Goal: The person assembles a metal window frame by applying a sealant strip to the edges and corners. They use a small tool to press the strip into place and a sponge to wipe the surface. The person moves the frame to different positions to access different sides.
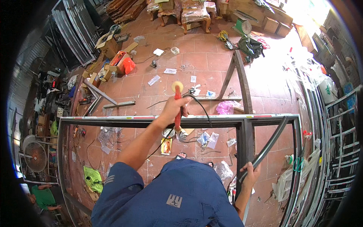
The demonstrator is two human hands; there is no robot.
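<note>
My left hand (pixel 174 111) is wrapped round the red handle of a mallet-like tool with a pale yellow round end (pixel 177 86). It is held over the far bar of a large dark metal frame (pixel 151 120). A thin black cable (pixel 204 108) curves close by; whether the hand touches it I cannot tell. At the right, my right hand (pixel 249 174) grips the near end of a long dark glossy strip (pixel 267 146). Its far end reaches the frame's far bar, near the right corner. The dark crossbar (pixel 245 142) of the frame stands just left of the strip.
Metal trestle legs (pixel 236 75) rise beyond the frame. Plastic scraps, paper and a pink bag (pixel 228 107) litter the tiled floor. Long profiles (pixel 321 162) and a ladder-like rack line the right. On the left are a fan (pixel 34 156) and a person in green (pixel 43 196).
</note>
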